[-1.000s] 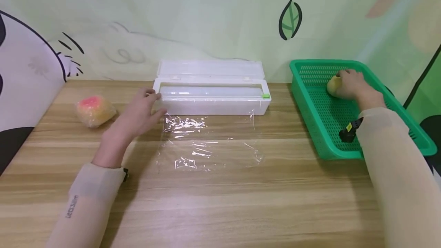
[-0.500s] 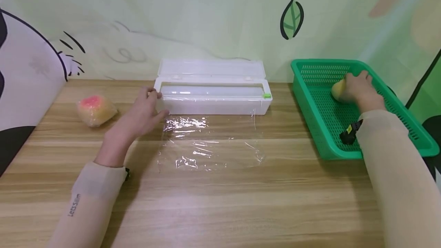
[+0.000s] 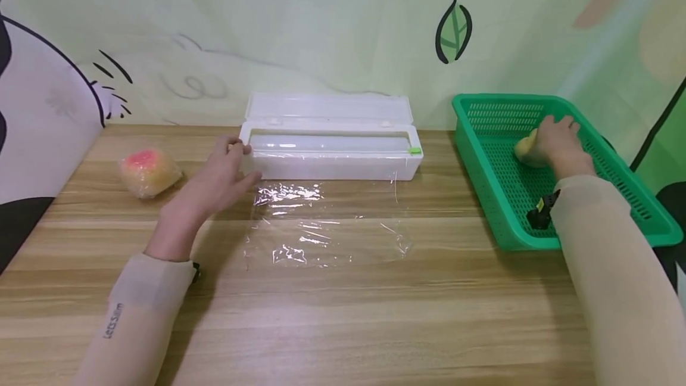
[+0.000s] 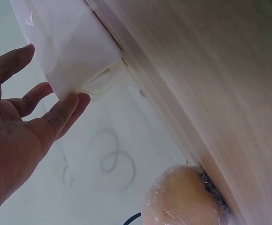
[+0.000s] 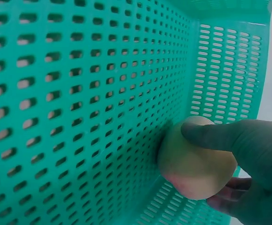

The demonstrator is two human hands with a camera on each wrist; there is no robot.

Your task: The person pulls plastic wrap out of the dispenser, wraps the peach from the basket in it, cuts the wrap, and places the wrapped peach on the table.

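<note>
My right hand (image 3: 558, 142) reaches into the green plastic basket (image 3: 488, 195) and holds a peach (image 5: 196, 161). The thumb lies over the peach's top and the fingers are behind it, in the right wrist view. Fingertips of my left hand (image 3: 214, 180) touch the left end of a white cling film box (image 3: 332, 167); its thumb points along the front. The box's lid (image 3: 329, 109) stands up, and the film roll (image 3: 327, 143) shows inside. A sheet of clear cling film (image 3: 321, 225) runs out from the box over the table.
A film-wrapped peach (image 3: 149, 173) sits on the wooden table (image 3: 343, 320) left of my left hand; it also shows low in the left wrist view. A green slider (image 3: 414, 151) sits at the box's right end. A printed cloth backdrop (image 3: 321, 28) hangs behind.
My right hand and the peach have shifted slightly right and nearer me inside the basket. The left hand, box and film sheet stay put.
</note>
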